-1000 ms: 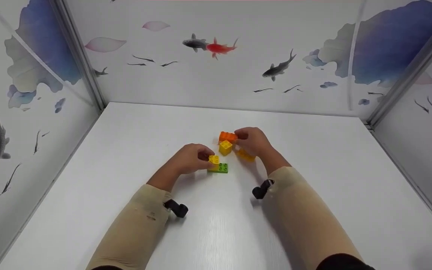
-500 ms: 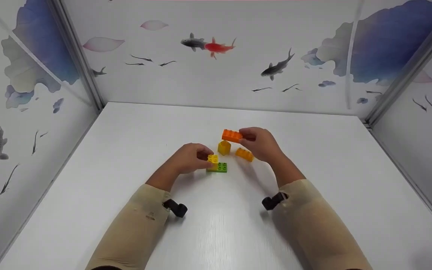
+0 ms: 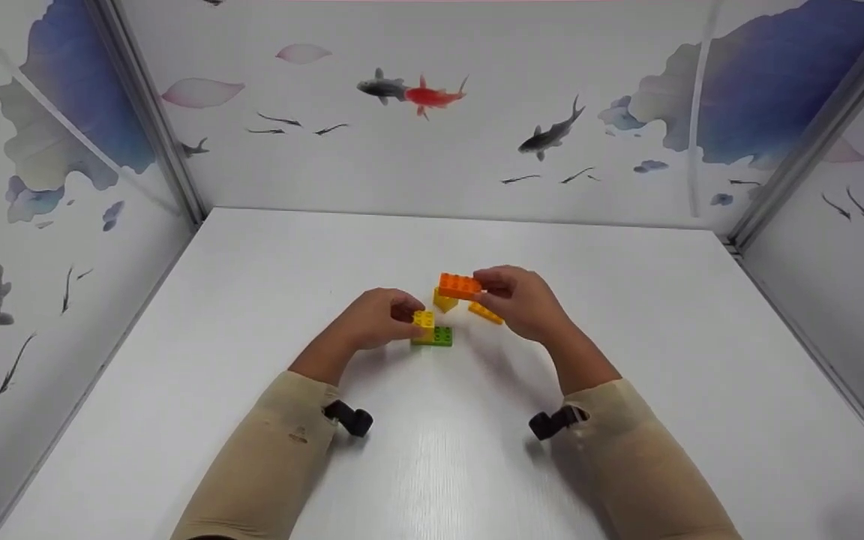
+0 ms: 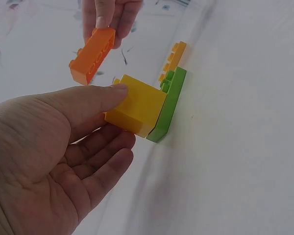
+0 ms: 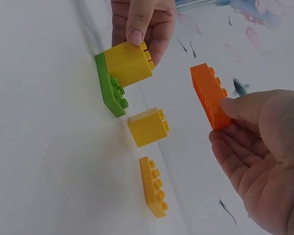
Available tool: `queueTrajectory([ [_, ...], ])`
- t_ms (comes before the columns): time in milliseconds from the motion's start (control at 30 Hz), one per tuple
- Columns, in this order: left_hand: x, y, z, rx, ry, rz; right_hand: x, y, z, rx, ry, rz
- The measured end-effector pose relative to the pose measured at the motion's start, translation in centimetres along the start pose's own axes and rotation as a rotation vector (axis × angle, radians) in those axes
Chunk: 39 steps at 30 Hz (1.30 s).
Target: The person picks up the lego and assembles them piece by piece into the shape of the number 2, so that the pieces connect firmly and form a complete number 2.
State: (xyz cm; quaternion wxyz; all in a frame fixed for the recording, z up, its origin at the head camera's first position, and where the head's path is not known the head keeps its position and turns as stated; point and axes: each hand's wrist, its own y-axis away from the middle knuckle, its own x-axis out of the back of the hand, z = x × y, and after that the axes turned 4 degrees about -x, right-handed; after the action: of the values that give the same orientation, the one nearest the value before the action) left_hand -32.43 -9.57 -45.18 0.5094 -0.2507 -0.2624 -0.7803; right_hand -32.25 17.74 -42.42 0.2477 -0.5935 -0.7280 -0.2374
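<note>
My left hand point(image 3: 382, 319) pinches a yellow building block point(image 4: 139, 103) between thumb and fingers. That block is seated on one end of a flat green building block point(image 3: 443, 336), whose other studs stay bare. An orange building block point(image 3: 459, 286), long with two rows of studs, is held up off the table by my right hand point(image 3: 526, 300), pinched at one end. In the right wrist view, a second yellow block point(image 5: 148, 127) stands on the table beyond the green one. A flat yellow-orange block point(image 5: 153, 187) lies beside it, partly behind the right hand in the head view.
The white table point(image 3: 432, 450) carries the blocks near its middle. White panels printed with fish and leaves stand at the back point(image 3: 432, 165), left and right. Each sleeved forearm has a black wrist mount point(image 3: 349, 418) on it.
My right hand has lifted the orange block from behind the standing yellow block and brought it slightly nearer, over that block. The left hand keeps its hold in place.
</note>
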Motion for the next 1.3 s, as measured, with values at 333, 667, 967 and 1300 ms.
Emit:
queueTrajectory([
  [333, 0.2, -0.1, -0.4, -0.032, -0.007, 0.003, -1.3, 0.4, -0.3, 0.075, -0.018, -0.037],
  [667, 0.1, -0.2, -0.7, -0.05, -0.007, 0.001, -2.5, 1.0, -0.6, 0.104, -0.026, -0.062],
  [967, 0.6, 0.4, -0.3, -0.065, 0.028, 0.016, -3.2, 1.1, -0.4, 0.103, -0.036, -0.064],
  [1300, 1.1, 0.7, -0.1, -0.095, 0.056, 0.045, -3.3, 1.0, -0.3, 0.121, -0.03, -0.066],
])
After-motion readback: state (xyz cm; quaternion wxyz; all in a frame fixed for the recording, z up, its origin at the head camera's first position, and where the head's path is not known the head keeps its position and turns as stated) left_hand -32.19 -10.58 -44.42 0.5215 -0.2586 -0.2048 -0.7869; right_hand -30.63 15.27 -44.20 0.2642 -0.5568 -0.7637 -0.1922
